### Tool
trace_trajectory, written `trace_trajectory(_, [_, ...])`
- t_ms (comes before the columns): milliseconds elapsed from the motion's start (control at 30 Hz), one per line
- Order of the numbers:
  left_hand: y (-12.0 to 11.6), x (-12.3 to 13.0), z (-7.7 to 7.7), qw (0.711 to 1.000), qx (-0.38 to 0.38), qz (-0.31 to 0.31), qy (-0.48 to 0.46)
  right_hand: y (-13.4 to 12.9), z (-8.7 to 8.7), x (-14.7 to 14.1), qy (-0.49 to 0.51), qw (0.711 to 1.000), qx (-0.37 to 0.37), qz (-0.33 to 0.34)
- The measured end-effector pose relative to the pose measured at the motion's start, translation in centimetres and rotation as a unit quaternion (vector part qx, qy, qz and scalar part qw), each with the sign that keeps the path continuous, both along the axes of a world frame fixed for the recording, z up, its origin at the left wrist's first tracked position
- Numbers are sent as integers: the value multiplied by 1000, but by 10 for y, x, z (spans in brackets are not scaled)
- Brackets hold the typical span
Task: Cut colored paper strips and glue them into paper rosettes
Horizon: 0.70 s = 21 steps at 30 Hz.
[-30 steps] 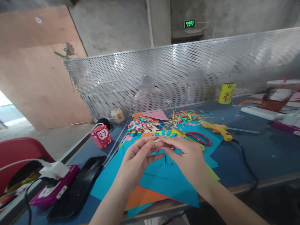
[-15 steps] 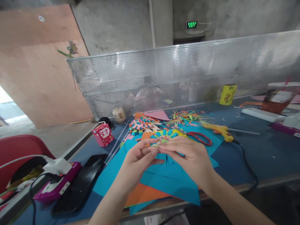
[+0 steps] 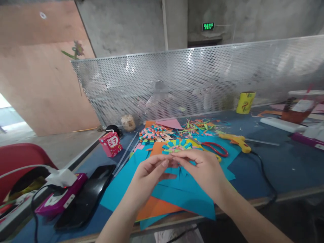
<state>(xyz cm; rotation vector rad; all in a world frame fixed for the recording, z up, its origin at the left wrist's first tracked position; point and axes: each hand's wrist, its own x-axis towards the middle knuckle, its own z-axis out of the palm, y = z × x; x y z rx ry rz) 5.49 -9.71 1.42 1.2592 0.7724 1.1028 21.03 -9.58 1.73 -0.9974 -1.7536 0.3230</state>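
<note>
My left hand [image 3: 150, 172] and my right hand [image 3: 204, 168] meet fingertip to fingertip above blue paper sheets [image 3: 182, 199]. Both are closed in a pinch; whatever lies between the fingers is too small and covered to make out. Just beyond them is a round fringed paper piece [image 3: 178, 144] in blue, pink and green, its near side partly hidden by my hands. Red-handled scissors [image 3: 216, 148] lie to the right of it. Behind and to the left sits a fuller multicoloured paper flower [image 3: 154, 133].
A yellow glue gun [image 3: 236, 141] with a black cord lies at right. Paper scraps [image 3: 198, 126] are heaped at the back. At left stand a pink drink carton [image 3: 110, 144], a black phone [image 3: 86, 197] and a purple power strip [image 3: 63, 195]. A perforated metal screen [image 3: 152, 77] closes the far edge.
My fingertips have drawn slightly lower and closer to me, so more of the fringed paper piece shows behind them. The things on the table have stayed in place.
</note>
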Motion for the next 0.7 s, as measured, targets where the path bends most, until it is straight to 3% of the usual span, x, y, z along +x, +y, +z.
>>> trace_trajectory(133, [-1,-2,-2,1000,7,0,28,4,-5,5,-36,999,24,-8])
trace_trajectory(333, [-11,9,1,994,35,0,108,9,-17,4,-99,979,133,-118])
trace_trajectory(500, [-12,9,1,994,40,16,96,8,-15,10,-76,982,125,-119])
trace_trajectory(567, [-10,6,1,994,52,31,91,5,-11,12,-39,992,85,-87])
trace_trajectory(700, [-5,4,-1,987,99,64,112,-6,-4,11,3,994,-64,85])
